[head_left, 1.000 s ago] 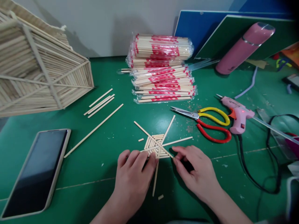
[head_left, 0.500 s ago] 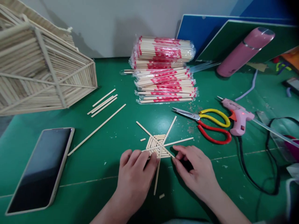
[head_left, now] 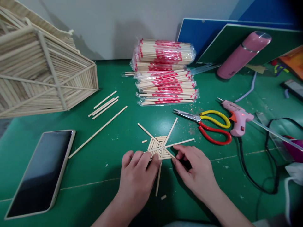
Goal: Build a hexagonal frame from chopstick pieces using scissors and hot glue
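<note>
Stick star [head_left: 158, 145] lies flat on counter [head_left: 94, 168], between both hands. Left hand [head_left: 138, 170]: fingers bunched over near-left edge, probably steadying it; grip hidden. Right hand [head_left: 196, 167]: fingers narrow at one stick tip, likely limiting shift, pinch unclear. Scissors [head_left: 200, 119] beyond, presumably for reach.

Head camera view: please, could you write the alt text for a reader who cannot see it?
The person's left hand and right hand touch a small star-shaped frame of wooden sticks on a green table. Scissors and a pink glue gun lie to the right, a phone and loose sticks to the left, wrapped sticks behind.
</note>
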The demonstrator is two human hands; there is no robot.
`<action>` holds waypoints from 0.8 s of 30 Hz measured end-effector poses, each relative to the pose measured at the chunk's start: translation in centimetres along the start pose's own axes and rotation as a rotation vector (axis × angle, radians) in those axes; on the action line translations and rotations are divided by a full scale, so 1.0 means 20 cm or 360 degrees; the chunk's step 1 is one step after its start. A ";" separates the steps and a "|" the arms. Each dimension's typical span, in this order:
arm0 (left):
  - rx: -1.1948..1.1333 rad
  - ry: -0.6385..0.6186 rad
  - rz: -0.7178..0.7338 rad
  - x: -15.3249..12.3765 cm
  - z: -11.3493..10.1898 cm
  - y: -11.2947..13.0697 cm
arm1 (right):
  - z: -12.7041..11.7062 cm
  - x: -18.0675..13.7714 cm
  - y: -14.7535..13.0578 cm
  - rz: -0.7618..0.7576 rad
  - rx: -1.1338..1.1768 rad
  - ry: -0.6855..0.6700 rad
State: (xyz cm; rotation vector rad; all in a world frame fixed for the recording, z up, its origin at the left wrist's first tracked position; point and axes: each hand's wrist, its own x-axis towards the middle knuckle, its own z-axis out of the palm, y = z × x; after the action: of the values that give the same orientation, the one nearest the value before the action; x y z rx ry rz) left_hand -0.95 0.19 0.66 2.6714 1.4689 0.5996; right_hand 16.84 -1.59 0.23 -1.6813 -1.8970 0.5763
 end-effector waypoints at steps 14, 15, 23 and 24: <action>0.0044 0.0027 -0.0035 0.02 -0.01 0.02 | 0.00 0.01 0.00 -0.0009 0.0003 -0.0003; 0.0042 0.0024 -0.0036 0.02 -0.01 0.02 | 0.00 0.01 0.00 -0.0011 0.0009 -0.0003; 0.0040 0.0066 0.0014 0.02 0.01 0.00 | -0.01 0.01 0.01 -0.0008 0.0017 -0.0012; 0.0038 0.0073 0.0021 0.01 0.01 0.00 | -0.01 0.01 0.01 -0.0010 0.0015 -0.0010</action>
State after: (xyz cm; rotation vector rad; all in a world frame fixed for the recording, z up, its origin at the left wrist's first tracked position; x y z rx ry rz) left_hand -0.68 0.41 0.61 2.7052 1.4797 0.6530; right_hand 17.01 -1.41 0.25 -1.6690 -1.9000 0.5878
